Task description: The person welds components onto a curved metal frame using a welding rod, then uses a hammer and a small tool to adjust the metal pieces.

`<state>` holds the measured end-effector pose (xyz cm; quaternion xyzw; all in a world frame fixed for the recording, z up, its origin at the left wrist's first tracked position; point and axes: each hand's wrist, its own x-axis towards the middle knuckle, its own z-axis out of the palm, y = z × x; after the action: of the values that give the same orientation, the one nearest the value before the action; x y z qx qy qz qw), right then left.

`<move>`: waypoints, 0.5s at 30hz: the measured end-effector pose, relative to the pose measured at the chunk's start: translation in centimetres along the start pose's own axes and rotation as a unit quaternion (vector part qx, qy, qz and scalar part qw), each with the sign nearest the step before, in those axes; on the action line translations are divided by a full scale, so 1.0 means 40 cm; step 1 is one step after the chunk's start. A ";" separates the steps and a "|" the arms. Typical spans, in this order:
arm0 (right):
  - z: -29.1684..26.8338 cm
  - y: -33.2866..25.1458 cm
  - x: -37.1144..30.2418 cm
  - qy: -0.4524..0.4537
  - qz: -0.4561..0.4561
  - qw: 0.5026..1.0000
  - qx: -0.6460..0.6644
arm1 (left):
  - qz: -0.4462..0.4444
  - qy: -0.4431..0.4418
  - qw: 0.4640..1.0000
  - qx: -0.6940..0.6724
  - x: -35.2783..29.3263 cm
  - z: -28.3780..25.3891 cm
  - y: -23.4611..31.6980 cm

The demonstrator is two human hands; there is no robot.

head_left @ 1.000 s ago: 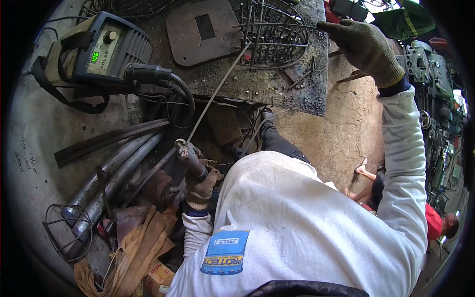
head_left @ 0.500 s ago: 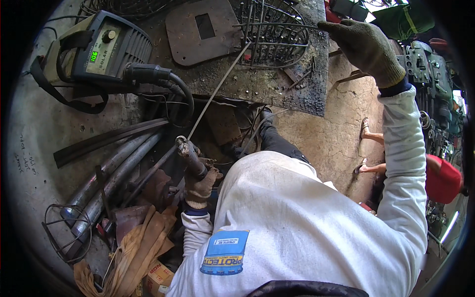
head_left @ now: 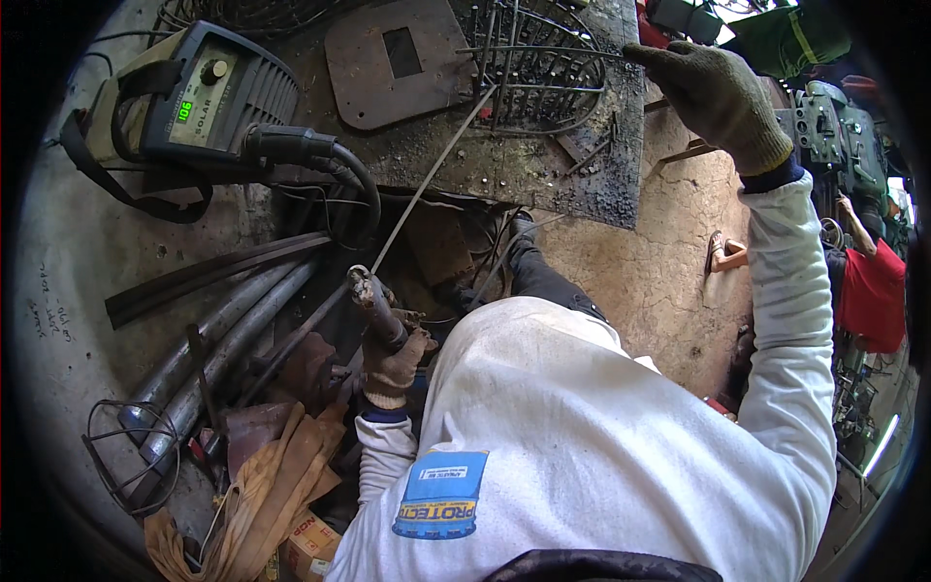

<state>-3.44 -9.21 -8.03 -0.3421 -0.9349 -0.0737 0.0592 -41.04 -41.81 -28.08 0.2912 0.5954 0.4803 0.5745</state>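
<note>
Rod (head_left: 433, 179) running toward one o'clock from the left hand (head_left: 393, 364), fingers wrapped round its holder (head_left: 378, 308), toward the frame (head_left: 553, 88); right hand (head_left: 722, 102) nearer the frame, grip unclear.

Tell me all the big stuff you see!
welding machine: 1, black and beige, upper left
table: 1, dark, top
holed plate: 1, brown, on table
round grid: 1, dark, on table
holder: 1, brown, left of centre
rod: 1, grey, above holder
pipes: at least 2, grey, left
cloth: count unclear, brown, lower left
machinery: count unclear, green, far right
co-worker: 1, red top, right edge
shirt: 1, white, lower centre
left hand: 1, brown glove, around holder
right hand: 1, brown glove, upper right
</note>
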 end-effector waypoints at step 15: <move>0.024 0.004 -0.012 0.063 -0.021 0.998 -0.023 | -0.005 -0.026 0.999 -0.019 0.012 -0.017 -0.033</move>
<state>-3.03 -9.24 -9.06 -0.3185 -0.9343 -0.1181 0.1083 -41.51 -42.03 -29.53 0.2897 0.5722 0.4810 0.5978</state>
